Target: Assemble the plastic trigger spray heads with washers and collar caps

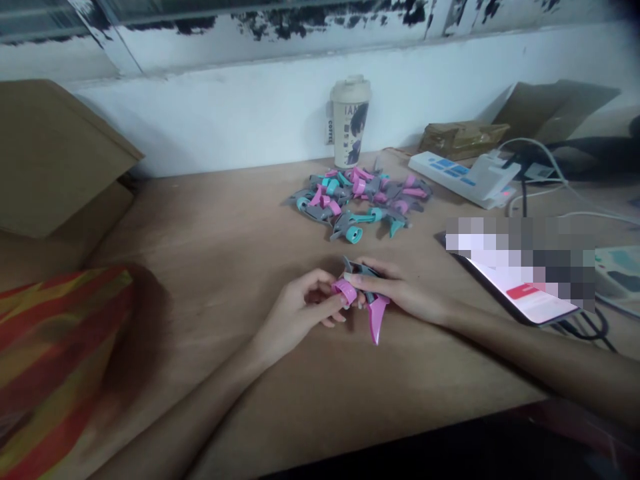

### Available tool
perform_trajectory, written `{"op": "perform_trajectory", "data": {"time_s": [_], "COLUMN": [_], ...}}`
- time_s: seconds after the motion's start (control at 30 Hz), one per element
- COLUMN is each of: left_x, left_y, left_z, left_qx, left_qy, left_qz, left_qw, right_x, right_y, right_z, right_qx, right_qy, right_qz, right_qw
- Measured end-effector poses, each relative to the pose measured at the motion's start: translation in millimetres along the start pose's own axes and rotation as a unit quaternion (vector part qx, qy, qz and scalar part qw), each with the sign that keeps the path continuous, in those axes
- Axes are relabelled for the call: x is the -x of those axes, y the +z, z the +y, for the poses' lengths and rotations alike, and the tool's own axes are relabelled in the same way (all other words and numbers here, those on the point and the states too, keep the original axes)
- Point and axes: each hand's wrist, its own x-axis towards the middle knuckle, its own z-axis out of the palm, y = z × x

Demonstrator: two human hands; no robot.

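Over the bench (210,220), between its near edge and the heap of parts farther back, both hands meet around one grey and pink spray head (369,272). The right hand (400,287) is closed around its grey body, thumb across the top by the pink collar (345,291), fingers mostly hidden behind. The left hand (303,308) is partly curled, its thumb and fingers pinching the collar from the left; whether the collar is seated fully on the body cannot be told. The pink trigger (378,320) hangs below the right hand, its tip toward the bench's near edge. Beyond, toward the far edge, lies the pile of spray heads (361,188), grey with pink or teal parts. A lidded cup (350,127) stands upright just behind it, near the wall. Toward the far right corner lies a white power strip (445,175), with a lit tablet (520,287) nearer the hands. A red-and-yellow striped bag (55,353) sits at the left.
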Motion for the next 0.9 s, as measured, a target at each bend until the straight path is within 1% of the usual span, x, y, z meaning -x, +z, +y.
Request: {"op": "perform_trajectory", "data": {"time_s": [0.13, 0.23, 0.3, 0.37, 0.47, 0.53, 0.6, 0.63, 0.7, 0.77, 0.8, 0.9], "left_x": [0.1, 2.8, 5.4, 7.3, 8.0, 7.1, 5.9, 5.3, 4.6, 4.8, 5.2, 7.7], "left_y": [-1.5, -1.2, -0.3, 0.9, 2.6, 3.2, 3.5, 3.7, 4.6, 6.1, 7.0, 10.6], "left_z": [-2.9, -6.0, -5.4, -2.4, 1.8, 1.3, -1.8, -3.6, -6.3, -5.7, -4.2, 2.3], "left_qx": [-0.022, -0.078, -0.149, -0.218, -0.274, -0.284, -0.269, -0.253, -0.226, -0.235, -0.251, -0.303], "left_qy": [0.003, 0.023, 0.055, 0.088, 0.117, 0.116, 0.102, 0.096, 0.092, 0.100, 0.107, 0.122], "left_qz": [0.006, 0.031, 0.056, 0.076, 0.104, 0.113, 0.112, 0.120, 0.160, 0.204, 0.216, 0.214], "left_qw": [1.000, 0.996, 0.986, 0.969, 0.949, 0.945, 0.951, 0.955, 0.957, 0.945, 0.937, 0.921], "right_x": [1.6, 3.5, 4.4, 4.7, 3.5, 2.3, 1.3, 1.1, 1.4, 2.7, 3.5, 5.5], "right_y": [2.4, 4.4, 6.0, 7.9, 10.5, 11.5, 12.0, 12.2, 12.8, 14.1, 15.0, 18.3], "right_z": [2.4, 4.0, 4.8, 5.7, 7.8, 9.6, 11.6, 12.6, 14.4, 15.4, 15.3, 13.8], "right_qx": [0.024, 0.051, 0.067, 0.078, 0.084, 0.095, 0.112, 0.119, 0.126, 0.129, 0.134, 0.158], "right_qy": [-0.027, -0.038, -0.037, -0.035, -0.049, -0.059, -0.063, -0.064, -0.066, -0.063, -0.062, -0.058], "right_qz": [0.022, 0.036, 0.038, 0.044, 0.072, 0.087, 0.100, 0.110, 0.136, 0.152, 0.157, 0.169], "right_qw": [0.999, 0.997, 0.996, 0.995, 0.993, 0.990, 0.987, 0.985, 0.980, 0.978, 0.977, 0.971]}}
